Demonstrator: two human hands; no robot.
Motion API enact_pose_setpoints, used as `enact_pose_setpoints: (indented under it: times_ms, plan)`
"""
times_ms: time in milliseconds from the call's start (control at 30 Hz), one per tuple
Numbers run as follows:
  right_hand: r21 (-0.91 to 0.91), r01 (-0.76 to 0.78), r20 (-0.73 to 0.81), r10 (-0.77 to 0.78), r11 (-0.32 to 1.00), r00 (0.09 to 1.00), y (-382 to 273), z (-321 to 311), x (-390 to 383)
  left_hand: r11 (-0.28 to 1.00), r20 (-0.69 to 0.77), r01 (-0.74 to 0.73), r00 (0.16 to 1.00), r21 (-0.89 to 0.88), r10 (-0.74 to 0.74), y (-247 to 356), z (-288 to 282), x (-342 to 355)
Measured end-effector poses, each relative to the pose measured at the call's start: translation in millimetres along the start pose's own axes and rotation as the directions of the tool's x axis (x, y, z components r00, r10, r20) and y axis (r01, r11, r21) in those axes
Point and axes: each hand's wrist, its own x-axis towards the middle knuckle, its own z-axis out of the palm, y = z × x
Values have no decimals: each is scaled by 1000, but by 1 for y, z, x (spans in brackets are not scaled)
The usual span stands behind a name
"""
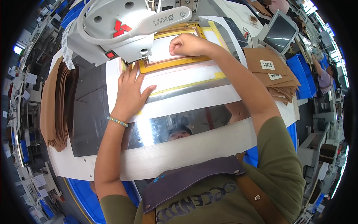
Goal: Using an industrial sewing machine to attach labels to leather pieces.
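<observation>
Right hand (188, 44) clenched, pinching the pale piece (164, 48) inside the yellow frame (175, 61), at twelve o'clock. Left hand (130, 91) flat, released, pressing the white plate (186, 99). I'd worry: knuckles sit just beside the sewing head (123, 30); a slip skews the piece.

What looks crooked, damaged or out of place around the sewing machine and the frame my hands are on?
Nothing stands out. The left hand lies flat on the white table, the right hand rests on the yellow frame under the machine head, and both brown stacks sit tidy.
</observation>
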Motion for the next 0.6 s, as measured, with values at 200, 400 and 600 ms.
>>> enact_pose_setpoints:
  times_ms: [200, 400, 600]
  plan:
    - [41, 54, -20, -53, 998, 998, -12, 18, 12, 1000, 29, -13, 999, -9, 14, 3, -6, 3]
    - [38, 55, -174, -47, 998, 984, -17, 35, 23, 1000, 42, 5, 999, -11, -4, 1, -4, 3]
    - [47, 57, -96, -52, 997, 994, -17, 29, 24, 1000, 28, 2, 1000, -21, -1, 0, -3, 2]
